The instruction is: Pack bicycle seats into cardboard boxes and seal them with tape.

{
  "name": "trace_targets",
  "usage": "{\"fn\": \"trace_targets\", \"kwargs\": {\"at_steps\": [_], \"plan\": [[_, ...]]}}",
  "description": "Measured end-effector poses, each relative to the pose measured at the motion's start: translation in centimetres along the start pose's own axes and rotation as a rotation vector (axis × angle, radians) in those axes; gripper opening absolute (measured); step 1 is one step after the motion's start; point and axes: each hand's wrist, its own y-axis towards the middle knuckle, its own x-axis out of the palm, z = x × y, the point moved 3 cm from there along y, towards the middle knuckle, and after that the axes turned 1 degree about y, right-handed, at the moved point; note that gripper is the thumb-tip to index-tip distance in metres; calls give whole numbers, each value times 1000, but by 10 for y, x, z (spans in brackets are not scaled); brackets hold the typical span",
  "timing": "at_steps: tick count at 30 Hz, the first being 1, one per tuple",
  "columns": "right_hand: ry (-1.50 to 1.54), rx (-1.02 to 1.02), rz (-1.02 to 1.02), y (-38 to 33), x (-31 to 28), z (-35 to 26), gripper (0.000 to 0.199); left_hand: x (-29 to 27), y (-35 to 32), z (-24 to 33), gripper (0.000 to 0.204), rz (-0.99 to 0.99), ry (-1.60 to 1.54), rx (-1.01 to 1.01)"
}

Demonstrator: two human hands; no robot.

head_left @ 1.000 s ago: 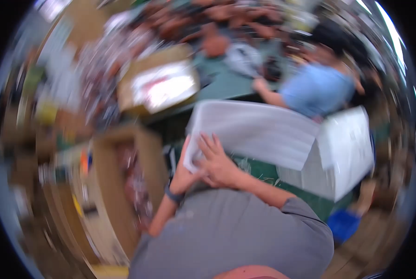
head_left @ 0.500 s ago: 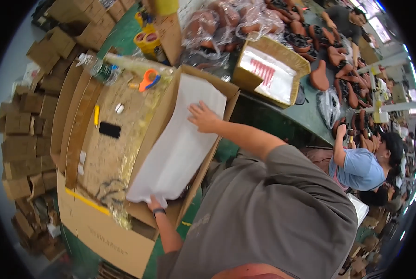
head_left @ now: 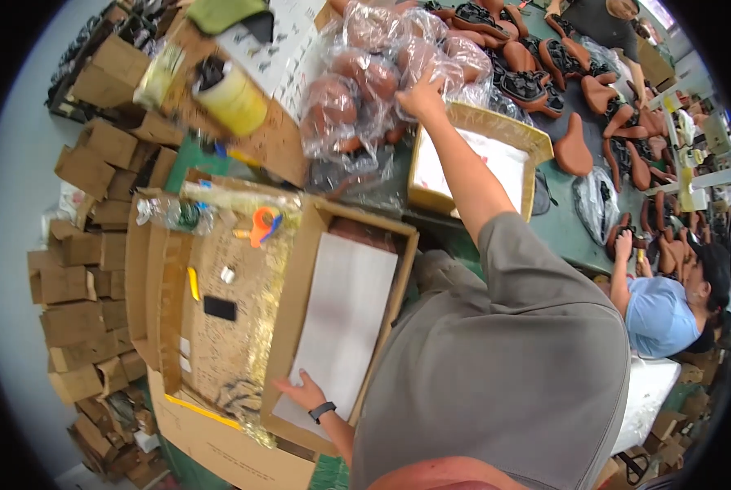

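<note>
Well to the left of the left hand, a dark phone (head_left: 220,308), a yellow cutter (head_left: 193,283) and an orange tape tool (head_left: 261,227) lie on a cardboard panel (head_left: 233,351). Just beside that panel stands the long carton (head_left: 293,314), its wall next to the fingers of the left hand (head_left: 306,395).

Half a second ago both hands were on the white sheet (head_left: 345,302), one toward each end; now only the left is by it, and the sheet lies flatter inside the carton, ahead of that hand. Beyond its far end some brown contents (head_left: 364,232) show uncovered. It looks as though the sheet is roughly in place and no longer needs two hands.

The left hand is low at the sheet's near end, fingers loosely spread, thumb raised, nothing gripped; a dark band (head_left: 322,410) circles the wrist.

The right hand (head_left: 422,96) has gone from the sheet to the brown saddles in clear bags (head_left: 333,102), heaped on the green surface (head_left: 557,220). That arm is stretched out long, passing over a yellowish box (head_left: 428,173) just below the hand. Its fingers are against the plastic and bent; whether they grip it I cannot tell. Far right of that hand, a co-worker in light blue (head_left: 663,306) handles another saddle.
</note>
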Motion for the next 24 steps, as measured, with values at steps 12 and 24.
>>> {"fn": "trace_targets", "kwargs": {"at_steps": [12, 24], "plan": [[979, 255, -879, 63, -111, 111, 105, 368, -102, 550, 74, -1030, -880, 118], [-172, 323, -219, 247, 58, 194, 142, 337, -107, 485, 89, -618, -981, -375]]}}
